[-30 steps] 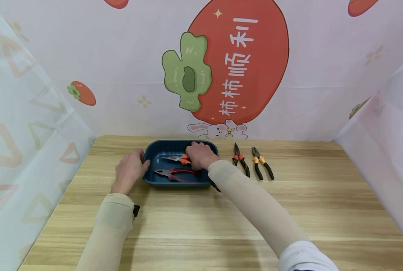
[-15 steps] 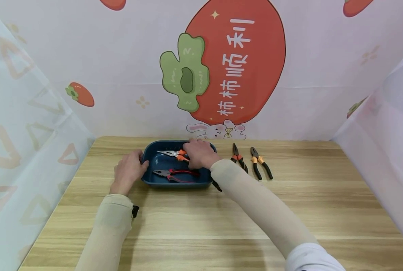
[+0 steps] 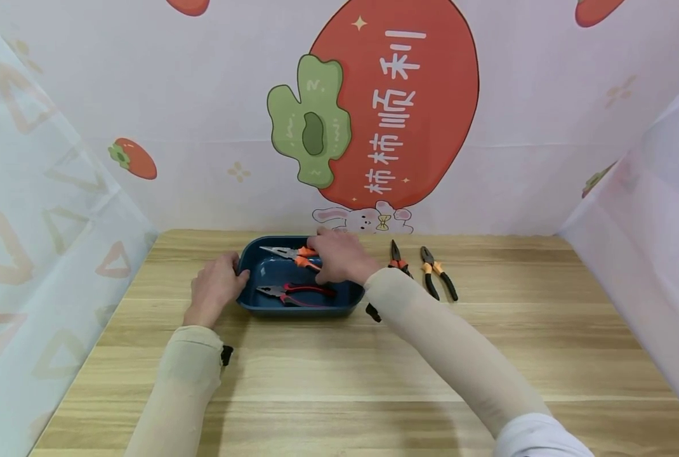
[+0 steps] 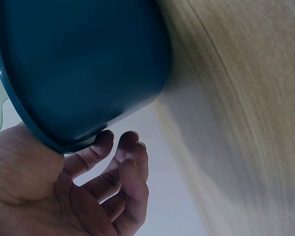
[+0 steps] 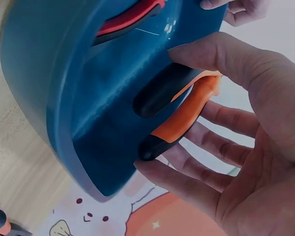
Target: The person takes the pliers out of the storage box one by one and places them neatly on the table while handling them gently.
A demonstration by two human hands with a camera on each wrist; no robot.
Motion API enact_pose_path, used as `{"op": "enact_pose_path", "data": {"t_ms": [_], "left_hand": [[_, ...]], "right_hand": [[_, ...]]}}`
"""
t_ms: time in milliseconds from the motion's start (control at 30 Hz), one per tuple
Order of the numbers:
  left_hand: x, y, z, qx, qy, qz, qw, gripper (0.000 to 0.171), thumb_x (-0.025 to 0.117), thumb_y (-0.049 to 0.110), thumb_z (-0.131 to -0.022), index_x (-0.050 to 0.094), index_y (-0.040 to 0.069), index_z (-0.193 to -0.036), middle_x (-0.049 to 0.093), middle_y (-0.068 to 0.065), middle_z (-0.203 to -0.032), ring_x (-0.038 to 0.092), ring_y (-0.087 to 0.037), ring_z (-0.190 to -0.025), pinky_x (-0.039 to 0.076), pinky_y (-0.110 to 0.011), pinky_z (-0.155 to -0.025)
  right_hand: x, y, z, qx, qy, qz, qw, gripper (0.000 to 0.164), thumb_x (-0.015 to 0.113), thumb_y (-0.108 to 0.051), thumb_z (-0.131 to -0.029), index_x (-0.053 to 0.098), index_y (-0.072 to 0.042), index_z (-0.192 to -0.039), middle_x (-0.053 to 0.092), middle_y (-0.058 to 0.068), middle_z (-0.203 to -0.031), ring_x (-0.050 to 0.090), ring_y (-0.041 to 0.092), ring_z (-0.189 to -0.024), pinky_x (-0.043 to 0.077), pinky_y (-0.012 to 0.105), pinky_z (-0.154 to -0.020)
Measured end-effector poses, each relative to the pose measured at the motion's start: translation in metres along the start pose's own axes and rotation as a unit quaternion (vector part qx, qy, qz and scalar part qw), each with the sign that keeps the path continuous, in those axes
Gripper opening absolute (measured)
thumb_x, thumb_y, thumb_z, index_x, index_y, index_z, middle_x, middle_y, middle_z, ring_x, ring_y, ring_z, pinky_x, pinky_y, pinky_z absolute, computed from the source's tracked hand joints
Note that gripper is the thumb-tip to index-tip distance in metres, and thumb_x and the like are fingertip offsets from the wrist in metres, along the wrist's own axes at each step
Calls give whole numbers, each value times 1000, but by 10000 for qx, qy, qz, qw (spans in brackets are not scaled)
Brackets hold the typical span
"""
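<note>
A dark blue rectangular bin stands on the table. My left hand holds its left end, thumb over the rim and fingertips at the outer wall in the left wrist view. Inside the bin, my right hand grips long-nose pliers with orange and black handles, thumb on one handle and fingers along the other. Their silver nose points left, near the back wall; the hand hides the handle ends in the head view. Red-handled pliers lie at the front of the bin.
Right of the bin, orange-and-black long-nose pliers lie on the wooden table, partly hidden by my right arm. Beside them are pliers with yellow-and-black handles. A printed cloth hangs behind the table, with more cloth at both sides.
The long-nose pliers in my right hand have shifted left and toward the back of the bin. My left hand stays on the bin, and the red pliers stay put.
</note>
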State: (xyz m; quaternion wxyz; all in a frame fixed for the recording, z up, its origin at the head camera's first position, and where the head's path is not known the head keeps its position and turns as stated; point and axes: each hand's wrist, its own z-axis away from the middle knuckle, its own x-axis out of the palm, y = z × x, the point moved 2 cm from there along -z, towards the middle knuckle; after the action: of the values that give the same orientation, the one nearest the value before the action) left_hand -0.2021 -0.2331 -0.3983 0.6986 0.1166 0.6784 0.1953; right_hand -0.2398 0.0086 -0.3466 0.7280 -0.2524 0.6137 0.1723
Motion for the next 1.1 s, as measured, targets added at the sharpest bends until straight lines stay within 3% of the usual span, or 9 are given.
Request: {"op": "enact_pose_path", "data": {"t_ms": [267,733,1100], "left_hand": [[2,-2,0,13,26,6,10000,21,64,23,-100,55,6,-90,53,-11,-74,55,-32,-69,39,-41,-59],[3,-3,0,54,19,31,10000,20,63,22,-100,55,6,-90,55,-11,-75,56,-32,-70,39,-41,-60],[1,1,0,0,51,24,10000,20,64,22,-99,56,6,-91,54,-11,-75,56,-32,-71,39,-42,-61]], "right_hand": [[-9,1,12,0,200,-47,9998,61,85,-36,-82,62,-17,-135,59,3,-117,54,21,-95,47,40,-81],[-18,13,34,-151,558,-174,9982,62,85,-36,-81,61,-17,-135,61,3,-117,55,20,-94,48,36,-78],[-21,26,49,-84,840,-260,9961,65,87,-36,-79,62,-17,-136,61,3,-122,56,20,-100,50,39,-81]]}}
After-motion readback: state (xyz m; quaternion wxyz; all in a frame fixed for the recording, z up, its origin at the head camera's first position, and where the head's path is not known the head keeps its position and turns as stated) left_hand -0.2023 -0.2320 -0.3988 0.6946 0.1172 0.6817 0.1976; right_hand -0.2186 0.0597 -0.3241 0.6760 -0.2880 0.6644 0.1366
